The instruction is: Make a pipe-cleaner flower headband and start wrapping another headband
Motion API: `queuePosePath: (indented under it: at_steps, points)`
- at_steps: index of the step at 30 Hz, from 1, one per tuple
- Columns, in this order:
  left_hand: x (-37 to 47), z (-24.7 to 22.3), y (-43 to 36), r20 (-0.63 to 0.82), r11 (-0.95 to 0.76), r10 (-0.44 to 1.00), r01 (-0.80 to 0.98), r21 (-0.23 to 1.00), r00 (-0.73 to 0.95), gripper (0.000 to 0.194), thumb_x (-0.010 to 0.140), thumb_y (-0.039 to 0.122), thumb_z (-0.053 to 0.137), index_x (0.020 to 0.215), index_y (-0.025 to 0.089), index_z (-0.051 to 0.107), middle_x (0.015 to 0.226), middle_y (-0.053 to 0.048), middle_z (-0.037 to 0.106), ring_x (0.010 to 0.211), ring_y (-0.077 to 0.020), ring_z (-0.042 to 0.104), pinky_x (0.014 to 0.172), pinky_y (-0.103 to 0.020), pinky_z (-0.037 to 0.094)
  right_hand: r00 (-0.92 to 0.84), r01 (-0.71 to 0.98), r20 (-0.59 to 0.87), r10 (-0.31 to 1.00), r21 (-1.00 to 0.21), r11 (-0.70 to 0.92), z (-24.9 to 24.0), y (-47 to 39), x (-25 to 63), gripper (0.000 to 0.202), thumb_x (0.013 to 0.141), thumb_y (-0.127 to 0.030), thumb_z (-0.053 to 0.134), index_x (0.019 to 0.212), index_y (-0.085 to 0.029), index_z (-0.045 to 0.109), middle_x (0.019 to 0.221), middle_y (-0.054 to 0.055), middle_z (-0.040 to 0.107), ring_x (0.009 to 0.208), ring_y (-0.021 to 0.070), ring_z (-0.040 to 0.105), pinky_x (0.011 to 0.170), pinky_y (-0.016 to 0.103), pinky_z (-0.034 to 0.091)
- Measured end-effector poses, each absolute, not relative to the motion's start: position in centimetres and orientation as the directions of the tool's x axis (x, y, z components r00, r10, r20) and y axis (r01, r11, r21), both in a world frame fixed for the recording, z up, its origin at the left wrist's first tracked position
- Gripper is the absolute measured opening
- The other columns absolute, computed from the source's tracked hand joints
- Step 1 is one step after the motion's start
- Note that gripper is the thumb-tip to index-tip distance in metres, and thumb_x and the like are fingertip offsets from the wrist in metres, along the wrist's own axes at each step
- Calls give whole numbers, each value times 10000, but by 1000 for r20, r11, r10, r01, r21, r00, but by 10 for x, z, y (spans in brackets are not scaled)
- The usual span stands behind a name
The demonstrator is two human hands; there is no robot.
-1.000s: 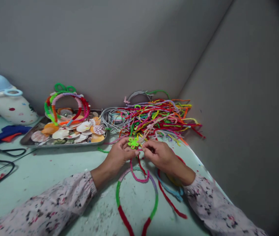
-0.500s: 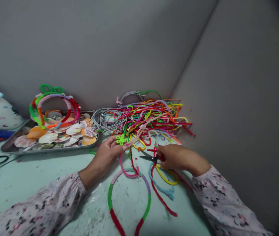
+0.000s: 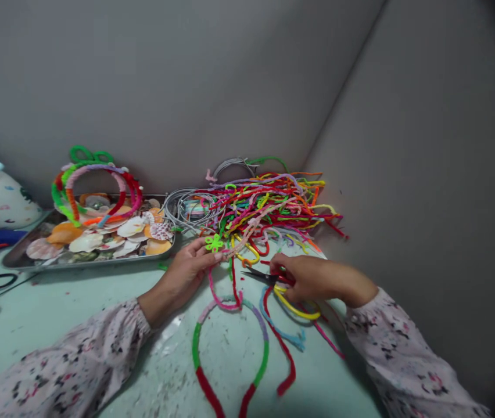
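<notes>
While right-hand fingers (image 3: 279, 263) hold scissors (image 3: 262, 277), shells (image 3: 131, 227) crowd the tray (image 3: 93, 265).

Lime-green chenille flower (image 3: 214, 242), fuzzy, matt; multicoloured heap of thin chenille stems (image 3: 269, 203), fuzzy; dark pointed scissors (image 3: 261, 276), smooth metal blades; silver rectangular metal tray (image 3: 99, 265), dull sheen; pale-green flat tabletop (image 3: 160, 363), scuffed, glossy in patches; pale-pink floral cloth sleeve (image 3: 103, 357), matt.

No legible text, no readable labels or brands (nor numbers), no signs
</notes>
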State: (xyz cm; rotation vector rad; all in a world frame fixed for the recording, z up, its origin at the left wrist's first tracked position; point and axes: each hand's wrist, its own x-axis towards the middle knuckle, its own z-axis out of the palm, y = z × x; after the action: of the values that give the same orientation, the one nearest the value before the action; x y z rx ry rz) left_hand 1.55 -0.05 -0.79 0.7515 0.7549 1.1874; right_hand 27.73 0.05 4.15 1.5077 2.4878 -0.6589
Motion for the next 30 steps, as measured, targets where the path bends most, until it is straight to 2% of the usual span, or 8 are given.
queuePosePath:
  at_steps: [3, 6, 10, 13, 16, 20, 25, 30]
  points:
    - [16, -7, -1, -124, 225, 967, -517, 826, 222, 327, 691, 43, 722, 977, 141, 598, 877, -39, 688, 715, -89, 652, 685, -172, 527, -545, 817, -368, 753, -433, 380, 59, 3, 290, 511, 702, -221, 635, 1204, -265, 555, 775, -7, 614, 636, 132, 531, 527, 207, 355]
    - [16, -7, -1, -118, 240, 958, -512, 825, 260, 311, 711, 56, 716, 987, 137, 598, 884, -47, 686, 731, -90, 651, 697, -170, 526, -590, 758, -359, 723, -556, 342, 80, 2, 303, 471, 789, -286, 579, 1256, -247, 534, 755, -13, 592, 645, 128, 525, 544, 206, 396]
    - [15, -7, -2, -130, 253, 953, -480, 840, 274, 274, 739, 82, 702, 988, 132, 597, 907, -60, 682, 735, -90, 649, 660, -153, 518, -558, 649, -292, 777, -737, 188, 93, -2, 313, 537, 770, -343, 629, 1285, -244, 516, 969, 31, 638, 840, 172, 598, 716, 267, 486]
    - [13, -9, -2, -142, 262, 952, -479, 838, 272, 238, 764, 100, 676, 986, 132, 597, 958, -87, 682, 751, -105, 657, 633, -157, 518, -500, 528, -278, 820, -848, 34, 90, -2, 315, 617, 709, -371, 695, 1283, -250, 505, 1075, 56, 641, 913, 203, 620, 775, 320, 510]
    - [12, -12, -1, -145, 266, 952, -494, 828, 270, 242, 752, 64, 654, 976, 137, 597, 968, -96, 683, 753, -114, 663, 627, -162, 520, -493, 436, -273, 826, -899, -37, 88, -1, 313, 596, 688, -356, 716, 1238, -253, 512, 1079, 61, 637, 907, 210, 629, 771, 340, 524]
    - [13, -12, -1, -145, 265, 954, -508, 819, 263, 268, 739, 17, 596, 984, 125, 594, 971, -108, 682, 757, -126, 672, 630, -170, 528, -523, 304, -203, 828, -952, -41, 88, -1, 312, 510, 728, -357, 691, 1189, -267, 493, 956, 42, 630, 825, 190, 633, 730, 332, 525]
    - [14, -8, -2, -155, 275, 952, -513, 813, 264, 282, 728, 0, 537, 985, 109, 576, 951, -119, 681, 747, -152, 686, 610, -199, 550, -499, 313, -168, 850, -950, -4, 84, 2, 312, 601, 706, -483, 695, 1207, -269, 442, 946, 52, 599, 795, 190, 615, 674, 316, 518]
    - [15, -7, -3, -168, 265, 959, -501, 824, 230, 300, 738, -13, 551, 1007, 118, 554, 881, -99, 687, 759, -163, 701, 619, -201, 566, -590, 224, -105, 800, -974, 38, 79, 6, 309, 637, 707, -398, 740, 1239, -259, 419, 949, 30, 553, 778, 148, 566, 653, 265, 485]
